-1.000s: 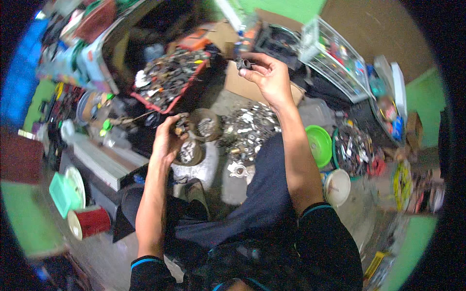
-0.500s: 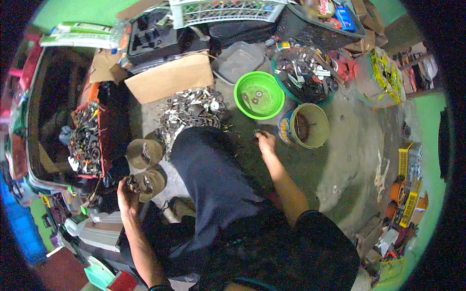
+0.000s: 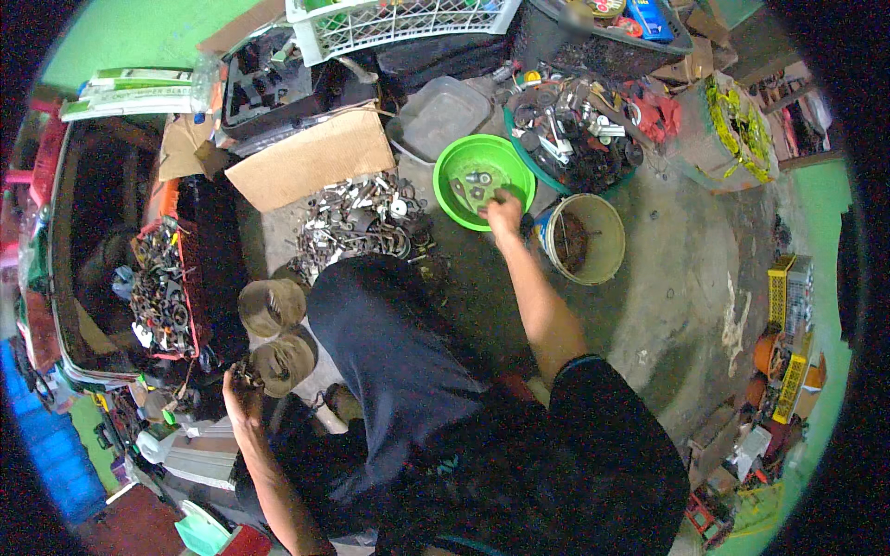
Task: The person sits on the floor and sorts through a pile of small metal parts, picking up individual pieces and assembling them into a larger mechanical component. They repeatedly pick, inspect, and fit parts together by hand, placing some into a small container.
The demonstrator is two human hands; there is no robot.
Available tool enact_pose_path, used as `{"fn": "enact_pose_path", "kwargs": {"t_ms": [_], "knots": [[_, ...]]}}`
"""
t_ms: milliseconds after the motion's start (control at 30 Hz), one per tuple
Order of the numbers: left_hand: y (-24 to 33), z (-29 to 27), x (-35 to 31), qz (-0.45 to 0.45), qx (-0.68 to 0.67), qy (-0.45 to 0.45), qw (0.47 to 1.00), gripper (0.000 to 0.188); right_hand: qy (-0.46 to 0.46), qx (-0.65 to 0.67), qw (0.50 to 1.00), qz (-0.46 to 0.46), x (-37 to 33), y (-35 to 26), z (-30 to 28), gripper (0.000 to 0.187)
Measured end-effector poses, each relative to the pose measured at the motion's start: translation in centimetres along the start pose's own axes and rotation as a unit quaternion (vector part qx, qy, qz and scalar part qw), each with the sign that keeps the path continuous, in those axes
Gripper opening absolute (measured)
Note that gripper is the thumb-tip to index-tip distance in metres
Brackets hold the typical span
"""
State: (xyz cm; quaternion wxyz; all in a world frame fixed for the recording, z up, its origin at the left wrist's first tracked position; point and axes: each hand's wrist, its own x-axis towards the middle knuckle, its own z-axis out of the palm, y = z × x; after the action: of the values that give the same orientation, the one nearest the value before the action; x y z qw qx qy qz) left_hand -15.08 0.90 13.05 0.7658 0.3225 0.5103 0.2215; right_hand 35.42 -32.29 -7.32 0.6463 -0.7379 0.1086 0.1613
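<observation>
My left hand point(image 3: 243, 398) is closed around a bunch of small dark metal parts point(image 3: 247, 374), beside the lower of two brownish round tubs point(image 3: 283, 364). My right hand point(image 3: 503, 215) reaches over the near right rim of a bright green basin point(image 3: 445, 206). Its fingers are curled, with something small and dark at their tips that I cannot make out. A few small metal pieces point(image 3: 477, 192) lie on the basin floor. To the left of the basin a heap of mixed metal parts point(image 3: 357, 222) spreads over the floor.
A cream bucket point(image 3: 607, 236) with brown contents stands right of my right hand. Behind it is a teal-rimmed tub of dark parts point(image 3: 575, 134). A grey plastic tray point(image 3: 440, 120), a cardboard sheet point(image 3: 315, 157) and a red crate of parts point(image 3: 195, 296) surround the heap.
My right hand has moved forward from the floor beside the bucket to over the green basin's rim. The left hand has shifted slightly lower in view, still holding its metal parts.
</observation>
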Motion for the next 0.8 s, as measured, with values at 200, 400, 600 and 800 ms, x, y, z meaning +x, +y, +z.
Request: {"fn": "enact_pose_path", "kwargs": {"t_ms": [200,400,600,800], "knots": [[-0.3,0.8,-0.6,-0.003,0.008,0.035,0.999,0.028,-0.021,0.06,0.997,0.033,-9.2,2.0,-1.2,0.02],[0.0,1.6,-1.2,-0.049,-0.026,0.007,0.998,0.022,-0.003,-0.132,0.989,-0.07,-12.0,4.4,-0.9,0.019],[0.5,2.9,-2.8,-0.01,-0.026,-0.005,1.0,0.025,-0.076,-0.06,0.991,-0.093,-12.4,-2.3,3.2,0.019],[2.9,4.3,-5.7,0.138,-0.07,-0.075,0.985,0.035,-0.2,0.06,0.963,-0.171,-17.8,-18.8,13.3,0.013]]}}
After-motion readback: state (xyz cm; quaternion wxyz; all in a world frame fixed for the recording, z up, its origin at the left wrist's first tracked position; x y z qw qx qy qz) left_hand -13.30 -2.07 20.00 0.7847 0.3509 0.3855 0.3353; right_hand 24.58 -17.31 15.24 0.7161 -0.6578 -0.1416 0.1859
